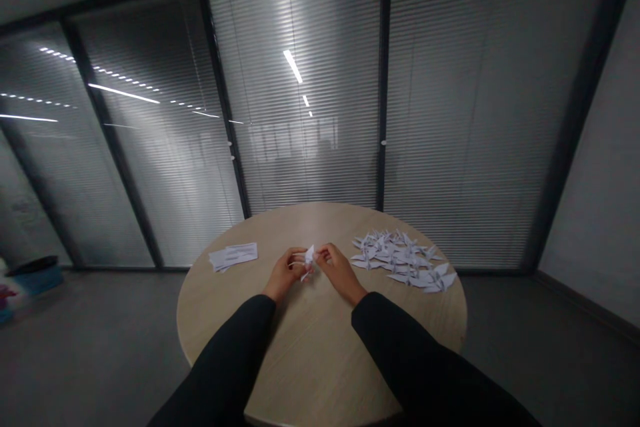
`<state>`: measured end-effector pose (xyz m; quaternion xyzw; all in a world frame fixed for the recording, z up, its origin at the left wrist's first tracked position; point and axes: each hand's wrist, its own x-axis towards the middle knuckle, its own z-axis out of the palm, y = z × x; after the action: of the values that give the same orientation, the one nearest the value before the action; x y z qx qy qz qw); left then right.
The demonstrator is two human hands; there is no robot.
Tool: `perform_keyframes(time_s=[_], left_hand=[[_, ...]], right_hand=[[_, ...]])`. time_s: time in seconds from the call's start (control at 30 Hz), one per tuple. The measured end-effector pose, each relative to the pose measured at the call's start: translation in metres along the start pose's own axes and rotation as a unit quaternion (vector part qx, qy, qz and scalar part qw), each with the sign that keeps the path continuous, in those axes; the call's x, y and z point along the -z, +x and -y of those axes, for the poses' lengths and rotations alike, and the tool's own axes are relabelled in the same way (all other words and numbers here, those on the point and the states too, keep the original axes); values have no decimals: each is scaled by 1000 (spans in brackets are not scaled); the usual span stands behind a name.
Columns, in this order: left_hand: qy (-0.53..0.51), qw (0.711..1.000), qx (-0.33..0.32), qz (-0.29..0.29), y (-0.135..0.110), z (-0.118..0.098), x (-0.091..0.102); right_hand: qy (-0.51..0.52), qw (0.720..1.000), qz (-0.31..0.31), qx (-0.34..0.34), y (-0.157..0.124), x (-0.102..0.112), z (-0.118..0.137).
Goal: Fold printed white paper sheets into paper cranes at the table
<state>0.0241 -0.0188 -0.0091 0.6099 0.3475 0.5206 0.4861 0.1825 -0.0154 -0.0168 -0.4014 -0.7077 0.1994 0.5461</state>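
My left hand [286,273] and my right hand [341,272] are close together above the middle of the round surface [320,227], and with the fingertips of both I pinch one small folded paper [309,259]. It is held up a little, and the hands are not touching the pile. The exact folds are too small for me to see. On my left side lies a low stack of flat paper slips [233,256], and on my right side many white paper cranes [403,260] lie in a loose group near the edge. The main risk, I think, is that the thin paper slips out of my fingers if my pinch becomes weak, or it tears or creases wrongly if I press too hard. My right sleeve [425,353] or my elbow could also push the cranes when I move, because they are light and near the edge, and some could then fall to the floor.
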Motion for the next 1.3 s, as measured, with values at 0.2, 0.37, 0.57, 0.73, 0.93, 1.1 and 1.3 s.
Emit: perform_keyframes(time_s=[0.2, 0.37, 0.57, 0.73, 0.93, 1.1, 1.3], left_hand=[[11, 1000, -11, 27, 1, 2, -2], [12, 1000, -9, 1, 1, 3, -1], [8, 1000, 2, 27, 0, -3, -2], [2, 999, 3, 40, -3, -9, -5], [0, 999, -6, 45, -5, -12, -6], [5, 1000, -4, 31, -4, -9, -5], [9, 1000, -8, 25, -4, -13, -4]], right_hand=[[81, 996, 28, -28, 3, -2, -6], [175, 981, 13, -82, 7, -1, -10], [272, 947, 12, -171, 6, 1, -4], [359, 908, 25, -215, 2, 6, 2], [398, 888, 44, -225, -1, 6, 5], [363, 905, 61, -214, -1, 10, 9], [417, 871, 15, -259, 3, 10, 4]])
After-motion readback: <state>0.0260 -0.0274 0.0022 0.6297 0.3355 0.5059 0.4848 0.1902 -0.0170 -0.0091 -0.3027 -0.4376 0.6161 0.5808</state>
